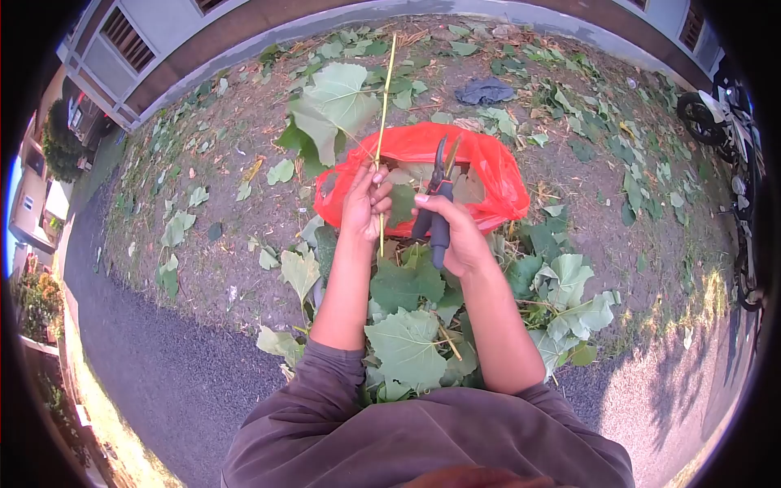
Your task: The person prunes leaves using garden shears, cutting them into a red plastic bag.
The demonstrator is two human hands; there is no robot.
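My left hand (368,199) is closed around a long yellow-green stem (386,102) that stands nearly upright. Large green leaves (335,106) hang from this stem on its left side. In my right hand (457,232) is a pair of pruning shears (440,203) with dark handles, its blades pointing up and parted. Both hands are over the near side of an open red plastic bag (508,183), which has leaves inside. Below my hands lies a heap of cut leafy branches (407,342), close to my body.
Loose leaves are scattered over the bare soil (244,211). A dark crumpled cloth (484,91) lies beyond the bag. A motorcycle (724,118) stands at the right, a building wall (175,41) runs along the back, and asphalt (138,325) lies to the left.
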